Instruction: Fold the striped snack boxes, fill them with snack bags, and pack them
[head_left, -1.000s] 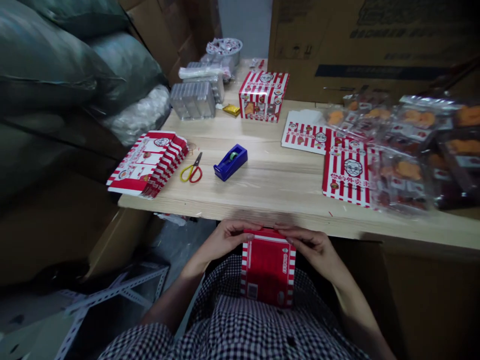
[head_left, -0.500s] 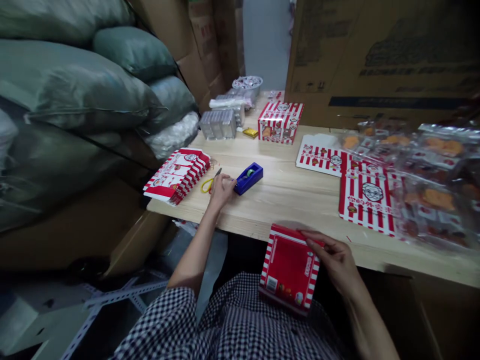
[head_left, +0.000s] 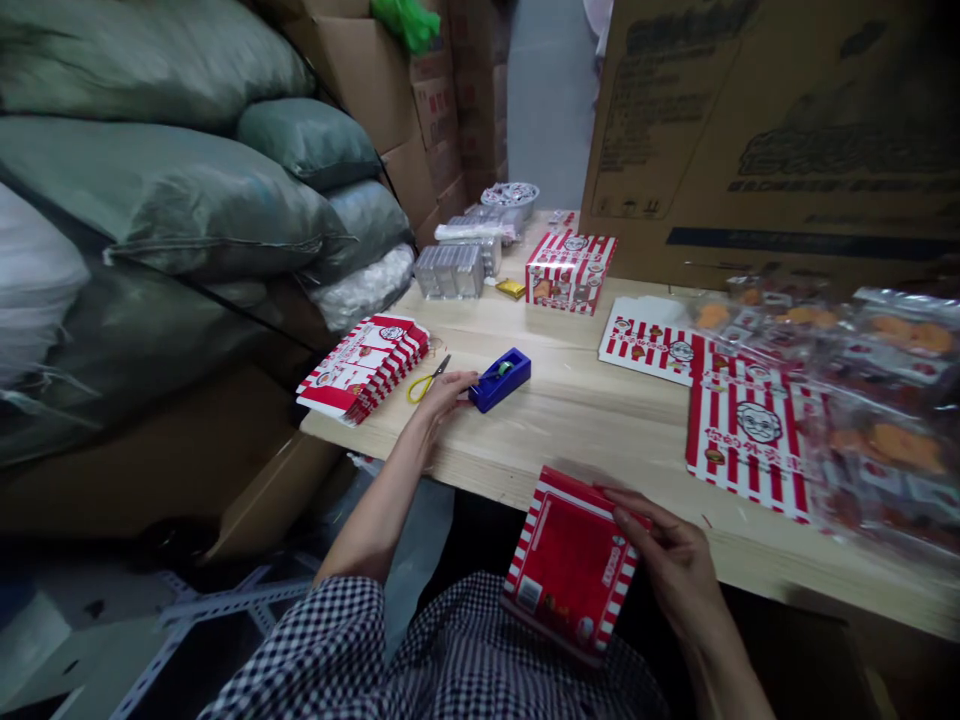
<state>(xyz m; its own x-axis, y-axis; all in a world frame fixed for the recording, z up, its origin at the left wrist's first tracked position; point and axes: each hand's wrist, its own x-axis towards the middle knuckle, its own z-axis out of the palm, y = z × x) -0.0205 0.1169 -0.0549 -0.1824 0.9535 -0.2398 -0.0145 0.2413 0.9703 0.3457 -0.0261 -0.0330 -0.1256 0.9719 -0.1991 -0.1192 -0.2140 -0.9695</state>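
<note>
My left hand (head_left: 446, 396) reaches over the table, its fingers drawn together at the front end of a blue tape dispenser (head_left: 512, 383). Whatever sits between the fingertips is too small to make out. Just left of that hand lie scissors with yellow handles (head_left: 420, 389). My right hand (head_left: 679, 565) grips the upper right edge of a red and white striped carton box (head_left: 568, 560), thumb on the face turned up to me. The box is tilted over my lap, in front of the table edge.
A stack of flat striped cartons (head_left: 364, 365) lies at the table's left corner. Farther back stand an assembled striped box (head_left: 571, 272) and clear plastic packs (head_left: 450, 271). Flat cartons (head_left: 750, 430) and bagged food packs (head_left: 900, 440) cover the right side. Stuffed sacks (head_left: 187, 200) rise at left.
My left hand has shifted slightly at the dispenser's front, away from the scissors, leaving them more exposed. The box in my right hand has tilted a little. The head view has moved slightly.
</note>
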